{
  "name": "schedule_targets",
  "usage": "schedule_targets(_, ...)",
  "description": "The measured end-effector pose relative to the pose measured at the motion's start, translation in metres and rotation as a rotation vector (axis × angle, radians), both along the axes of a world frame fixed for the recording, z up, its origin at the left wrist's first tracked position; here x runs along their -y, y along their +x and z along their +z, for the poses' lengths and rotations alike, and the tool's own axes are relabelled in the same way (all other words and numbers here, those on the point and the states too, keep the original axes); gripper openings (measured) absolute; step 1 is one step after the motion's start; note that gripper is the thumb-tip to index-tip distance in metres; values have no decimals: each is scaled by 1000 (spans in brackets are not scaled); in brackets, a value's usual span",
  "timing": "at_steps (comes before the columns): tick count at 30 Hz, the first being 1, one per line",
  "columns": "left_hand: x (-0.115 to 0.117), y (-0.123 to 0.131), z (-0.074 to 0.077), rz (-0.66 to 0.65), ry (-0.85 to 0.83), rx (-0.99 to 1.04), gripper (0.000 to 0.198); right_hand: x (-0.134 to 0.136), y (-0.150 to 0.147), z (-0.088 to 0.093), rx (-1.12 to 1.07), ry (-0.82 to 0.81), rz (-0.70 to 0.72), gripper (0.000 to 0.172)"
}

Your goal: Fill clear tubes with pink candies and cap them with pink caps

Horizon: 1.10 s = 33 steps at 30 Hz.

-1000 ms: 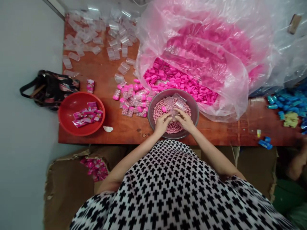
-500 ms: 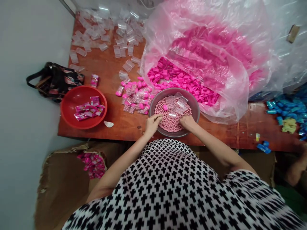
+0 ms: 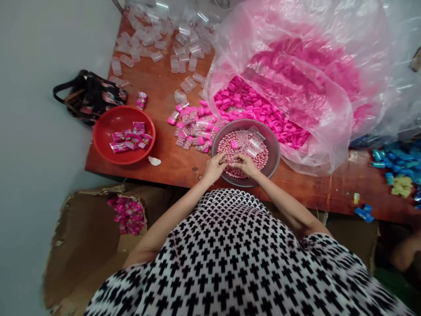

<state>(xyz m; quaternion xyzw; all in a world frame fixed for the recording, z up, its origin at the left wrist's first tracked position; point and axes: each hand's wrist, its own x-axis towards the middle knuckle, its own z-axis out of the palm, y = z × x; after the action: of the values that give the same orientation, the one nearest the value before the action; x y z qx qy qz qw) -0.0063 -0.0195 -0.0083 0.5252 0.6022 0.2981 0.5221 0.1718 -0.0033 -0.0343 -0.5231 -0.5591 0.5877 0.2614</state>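
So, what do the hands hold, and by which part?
Cannot tell: left hand and right hand meet, fingers curled, over small pink balls in round grey metal bowl.

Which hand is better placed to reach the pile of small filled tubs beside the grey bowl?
Probably the left hand: it sits at the left rim of the bowl, and the pile lies left of that. The right hand is over the beads, farther away.

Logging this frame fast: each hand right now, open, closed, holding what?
Left hand: fingers curled over the pink beads in the metal bowl; any hold cannot be told.
Right hand: curled likewise; cannot be told.
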Motion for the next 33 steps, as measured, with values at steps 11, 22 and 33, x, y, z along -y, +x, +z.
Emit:
schedule_targets(11, -4, 10, 5, 37, -64, 322, 26, -27, 24, 37, 106, 197, 121, 34)
schedule_targets(22, -7, 0, 6, 39, -55, 330, 31, -87, -11, 25, 992, 682, 759, 28)
schedule_targets(33, 2, -12, 20, 238, -285, 597, 47, -95, -22, 67, 797, 547, 352, 36)
